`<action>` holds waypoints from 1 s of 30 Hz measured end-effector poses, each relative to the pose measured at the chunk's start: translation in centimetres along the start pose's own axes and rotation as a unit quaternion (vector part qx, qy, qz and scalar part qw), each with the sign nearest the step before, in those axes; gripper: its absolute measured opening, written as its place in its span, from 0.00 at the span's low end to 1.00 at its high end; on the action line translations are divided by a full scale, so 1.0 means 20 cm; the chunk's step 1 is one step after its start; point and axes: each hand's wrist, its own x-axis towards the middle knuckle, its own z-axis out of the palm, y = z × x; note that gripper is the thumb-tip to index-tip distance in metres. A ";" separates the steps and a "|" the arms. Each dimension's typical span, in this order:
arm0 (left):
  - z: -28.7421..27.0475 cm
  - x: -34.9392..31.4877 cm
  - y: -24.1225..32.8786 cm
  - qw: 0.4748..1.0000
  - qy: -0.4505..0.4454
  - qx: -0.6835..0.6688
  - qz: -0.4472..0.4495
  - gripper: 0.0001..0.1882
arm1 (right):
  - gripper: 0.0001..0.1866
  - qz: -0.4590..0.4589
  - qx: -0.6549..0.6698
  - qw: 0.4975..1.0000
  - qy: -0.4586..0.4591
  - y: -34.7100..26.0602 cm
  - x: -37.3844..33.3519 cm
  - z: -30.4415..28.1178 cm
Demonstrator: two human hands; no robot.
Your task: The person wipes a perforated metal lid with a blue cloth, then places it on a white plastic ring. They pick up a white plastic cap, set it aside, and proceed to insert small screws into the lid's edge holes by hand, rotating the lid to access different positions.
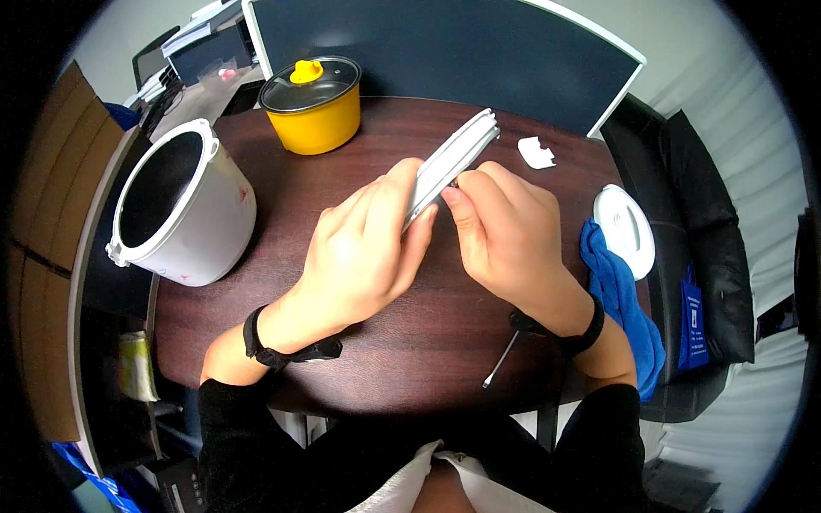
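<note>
My left hand (363, 239) is wrapped round a flat white plastic part (453, 158), seen almost edge-on and tilted up to the right above the table. Layered edges show at its far end. Close against its right side, my right hand (509, 227) has its fingers curled and the thumb pressed to the index finger. A tiny dark bit shows at that pinch, too small to name. On the table below the right wrist lies a screwdriver (503, 359), its handle hidden by the wrist. Beyond the right hand is a small white plastic piece (536, 154) with a jagged edge.
A white rice cooker body (214, 222) without a lid stands at the left of the dark wooden table (410, 359). Behind it is a yellow pot (318, 124) with a glass lid. At the right edge are a white oval cover (611, 214) and a blue towel (620, 291). A partition (445, 56) bounds the back.
</note>
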 end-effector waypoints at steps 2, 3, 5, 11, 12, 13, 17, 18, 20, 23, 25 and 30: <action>0.00 -0.01 0.00 1.000 0.006 0.002 0.004 0.22 | 0.06 0.021 0.053 0.998 -0.003 0.01 -0.01 0.01; 0.00 -0.01 0.01 1.000 0.012 0.003 0.004 0.22 | 0.05 0.054 0.113 0.992 0.007 0.00 -0.01 0.02; 0.01 -0.01 0.01 1.000 0.022 0.000 0.005 0.22 | 0.04 0.124 0.231 0.965 0.028 -0.02 -0.02 0.04; -0.09 0.06 0.00 0.991 -0.007 -0.094 -0.097 0.18 | 0.06 0.072 0.145 0.987 0.003 0.03 0.04 -0.02; -0.13 0.06 0.00 0.980 -0.031 -0.127 -0.150 0.17 | 0.08 0.084 0.076 0.994 -0.002 0.04 0.05 -0.07; -0.15 0.07 -0.01 0.970 -0.037 -0.167 -0.174 0.17 | 0.09 0.057 0.000 0.998 0.038 0.07 0.05 -0.10; -0.19 0.09 -0.07 0.941 -0.069 -0.269 -0.196 0.18 | 0.19 0.092 0.000 0.992 0.083 0.27 0.02 -0.13; -0.18 0.09 -0.08 0.928 -0.060 -0.303 -0.210 0.17 | 0.18 0.165 0.124 0.978 0.042 0.28 -0.01 -0.12; -0.16 0.10 -0.10 0.897 -0.041 -0.370 -0.239 0.17 | 0.18 0.299 0.362 0.882 -0.044 0.30 -0.05 -0.12; -0.16 0.10 -0.14 0.876 -0.079 -0.394 -0.266 0.16 | 0.19 0.270 0.305 0.910 -0.074 0.30 -0.08 -0.13; -0.16 0.10 -0.15 0.870 -0.089 -0.400 -0.274 0.17 | 0.21 0.293 0.315 0.900 -0.062 0.31 -0.11 -0.12; -0.15 0.10 -0.14 0.879 -0.080 -0.394 -0.258 0.18 | 0.20 0.277 0.246 0.928 -0.034 0.23 -0.11 -0.14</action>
